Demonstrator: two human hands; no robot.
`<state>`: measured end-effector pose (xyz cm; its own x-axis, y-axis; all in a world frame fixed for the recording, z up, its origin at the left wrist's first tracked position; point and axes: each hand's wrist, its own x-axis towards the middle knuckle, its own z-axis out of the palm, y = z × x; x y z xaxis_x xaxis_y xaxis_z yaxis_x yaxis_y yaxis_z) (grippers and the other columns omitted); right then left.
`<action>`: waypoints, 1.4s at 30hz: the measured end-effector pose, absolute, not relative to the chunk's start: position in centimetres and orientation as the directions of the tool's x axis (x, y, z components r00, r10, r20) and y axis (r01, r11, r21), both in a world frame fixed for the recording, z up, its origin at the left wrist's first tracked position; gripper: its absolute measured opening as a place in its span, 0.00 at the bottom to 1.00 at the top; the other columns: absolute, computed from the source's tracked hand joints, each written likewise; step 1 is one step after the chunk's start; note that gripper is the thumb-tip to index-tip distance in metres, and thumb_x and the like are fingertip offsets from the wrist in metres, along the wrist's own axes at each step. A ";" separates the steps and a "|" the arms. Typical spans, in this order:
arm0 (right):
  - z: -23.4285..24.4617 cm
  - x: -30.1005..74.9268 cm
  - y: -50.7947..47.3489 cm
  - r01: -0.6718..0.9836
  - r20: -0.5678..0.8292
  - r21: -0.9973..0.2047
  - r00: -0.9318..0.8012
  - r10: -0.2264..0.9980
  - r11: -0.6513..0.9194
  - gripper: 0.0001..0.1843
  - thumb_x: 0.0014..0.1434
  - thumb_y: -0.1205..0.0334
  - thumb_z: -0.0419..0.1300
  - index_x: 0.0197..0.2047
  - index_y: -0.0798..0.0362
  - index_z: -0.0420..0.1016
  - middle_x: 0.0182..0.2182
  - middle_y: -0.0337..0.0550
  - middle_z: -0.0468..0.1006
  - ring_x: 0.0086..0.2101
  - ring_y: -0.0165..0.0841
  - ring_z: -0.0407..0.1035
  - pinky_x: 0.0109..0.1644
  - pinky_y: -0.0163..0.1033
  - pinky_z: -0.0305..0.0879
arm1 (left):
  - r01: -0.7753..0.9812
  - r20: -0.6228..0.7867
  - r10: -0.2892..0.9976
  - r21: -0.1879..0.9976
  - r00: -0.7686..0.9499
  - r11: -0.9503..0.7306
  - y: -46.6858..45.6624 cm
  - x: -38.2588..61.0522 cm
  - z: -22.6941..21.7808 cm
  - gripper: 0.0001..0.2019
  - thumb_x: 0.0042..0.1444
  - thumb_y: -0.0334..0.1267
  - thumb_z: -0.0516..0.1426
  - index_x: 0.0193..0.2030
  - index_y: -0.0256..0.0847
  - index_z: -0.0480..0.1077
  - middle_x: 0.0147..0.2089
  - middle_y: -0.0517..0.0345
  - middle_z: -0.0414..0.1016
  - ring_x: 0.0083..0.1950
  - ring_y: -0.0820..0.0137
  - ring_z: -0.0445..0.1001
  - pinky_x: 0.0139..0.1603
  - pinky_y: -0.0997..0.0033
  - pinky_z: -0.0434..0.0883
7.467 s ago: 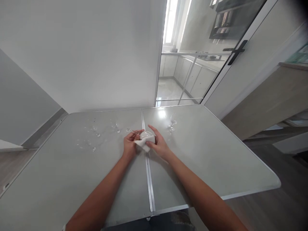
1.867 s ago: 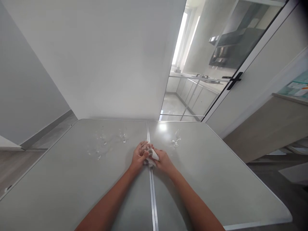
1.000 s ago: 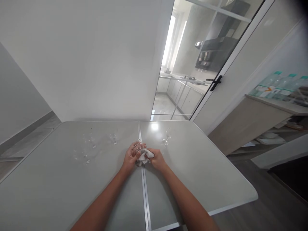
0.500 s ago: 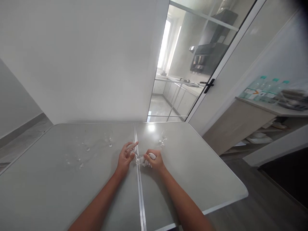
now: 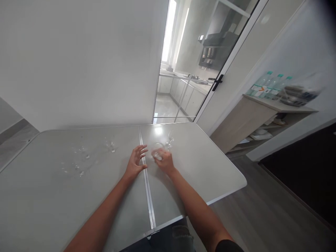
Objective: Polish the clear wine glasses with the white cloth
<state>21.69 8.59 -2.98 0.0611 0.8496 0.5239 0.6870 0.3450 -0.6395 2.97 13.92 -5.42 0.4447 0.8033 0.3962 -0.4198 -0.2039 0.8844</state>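
Head view: I see the left grip (image 5: 135, 162) spread and released, the glass (image 5: 158, 145) it held having passed into the grasp of the right grip (image 5: 164, 160), near a stemmed glass (image 5: 170, 143) just beyond on the bench (image 5: 210, 164), so handling now looks one-sided.

teal-capped bottles (image 5: 262, 87) beside plastic bag (image 5: 298, 93) on wooden cabinet (image 5: 235, 120); black handle (image 5: 217, 82) on glazed door (image 5: 238, 48).

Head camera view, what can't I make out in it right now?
In the head view:
Glass in the right hand: partly covered by that hand, and blurred.
Left-side glasses: clear, outlines too faint against the table to trace.
Bottles: label text too small to read.
Black sleeve: cut off by the bottom edge.
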 end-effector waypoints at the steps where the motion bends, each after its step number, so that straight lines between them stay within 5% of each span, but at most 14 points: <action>1: -2.3 22.8 8.5 0.639 0.558 -0.696 0.194 0.807 0.328 0.09 0.62 0.56 0.60 0.41 0.49 0.80 0.39 0.45 0.82 0.39 0.36 0.75 0.45 0.39 0.68 | -0.413 0.390 0.818 0.886 0.423 -0.208 14.0 2.9 -5.4 0.40 0.48 0.53 0.70 0.65 0.50 0.60 0.69 0.42 0.62 0.64 0.55 0.69 0.61 0.57 0.67; 4: -0.4 27.6 8.4 0.518 0.520 -0.836 0.640 0.566 0.183 0.18 0.63 0.47 0.59 0.44 0.53 0.80 0.40 0.49 0.82 0.38 0.39 0.76 0.43 0.42 0.70 | -0.378 0.350 0.856 0.904 0.380 -0.201 13.9 2.8 -5.0 0.27 0.57 0.53 0.64 0.59 0.46 0.66 0.64 0.43 0.65 0.56 0.60 0.72 0.56 0.60 0.69; 6: 0.6 31.5 8.6 0.514 0.463 -0.857 0.753 0.467 0.022 0.22 0.62 0.45 0.59 0.45 0.56 0.81 0.37 0.49 0.83 0.36 0.40 0.76 0.40 0.41 0.69 | -0.352 0.323 0.872 0.916 0.367 -0.192 13.7 2.8 -4.8 0.23 0.58 0.53 0.63 0.55 0.44 0.69 0.61 0.45 0.67 0.53 0.62 0.73 0.54 0.62 0.69; 12: -1.0 39.6 10.2 0.586 0.248 -0.684 0.747 0.617 -0.435 0.17 0.54 0.50 0.63 0.32 0.56 0.84 0.29 0.49 0.84 0.33 0.38 0.76 0.38 0.36 0.66 | -0.289 0.319 0.869 0.932 0.378 -0.217 13.4 2.9 -4.4 0.17 0.61 0.53 0.60 0.43 0.41 0.74 0.51 0.47 0.71 0.51 0.61 0.70 0.50 0.65 0.68; 19: -4.3 40.3 11.7 0.607 0.154 -0.610 0.721 0.675 -0.509 0.16 0.51 0.49 0.64 0.30 0.54 0.84 0.28 0.49 0.83 0.32 0.38 0.75 0.34 0.35 0.62 | -0.275 0.288 0.870 0.943 0.400 -0.186 13.4 2.7 -4.4 0.16 0.62 0.53 0.58 0.42 0.41 0.74 0.52 0.48 0.68 0.43 0.66 0.69 0.47 0.65 0.67; 28: -4.7 39.6 12.6 0.634 0.138 -0.563 0.705 0.695 -0.531 0.18 0.52 0.49 0.64 0.40 0.52 0.86 0.36 0.53 0.85 0.37 0.42 0.77 0.37 0.36 0.64 | -0.270 0.275 0.880 0.946 0.387 -0.178 13.4 2.9 -4.3 0.16 0.61 0.53 0.59 0.41 0.41 0.75 0.51 0.48 0.68 0.41 0.67 0.68 0.46 0.66 0.68; 34: -3.7 39.7 11.8 0.628 0.121 -0.554 0.710 0.694 -0.546 0.23 0.50 0.46 0.65 0.46 0.50 0.84 0.42 0.54 0.84 0.42 0.44 0.76 0.39 0.37 0.65 | -0.258 0.276 0.901 0.946 0.335 -0.194 13.5 3.0 -4.6 0.17 0.61 0.54 0.59 0.42 0.41 0.75 0.39 0.54 0.69 0.39 0.67 0.66 0.43 0.68 0.66; 40: -1.5 40.4 6.8 0.567 0.002 -0.561 0.730 0.684 -0.603 0.15 0.51 0.55 0.60 0.32 0.57 0.83 0.28 0.55 0.80 0.30 0.42 0.73 0.31 0.40 0.62 | -0.248 0.241 0.899 0.956 0.364 -0.156 13.3 3.0 -4.8 0.16 0.60 0.53 0.61 0.39 0.40 0.75 0.36 0.56 0.71 0.36 0.69 0.68 0.40 0.70 0.66; 42: -0.8 39.0 5.0 0.540 0.019 -0.615 0.739 0.673 -0.575 0.19 0.51 0.56 0.58 0.40 0.58 0.82 0.31 0.55 0.80 0.31 0.41 0.73 0.30 0.40 0.63 | -0.246 0.232 0.886 0.959 0.402 -0.139 13.1 3.1 -4.6 0.17 0.58 0.53 0.62 0.39 0.39 0.76 0.37 0.54 0.74 0.36 0.68 0.70 0.41 0.68 0.68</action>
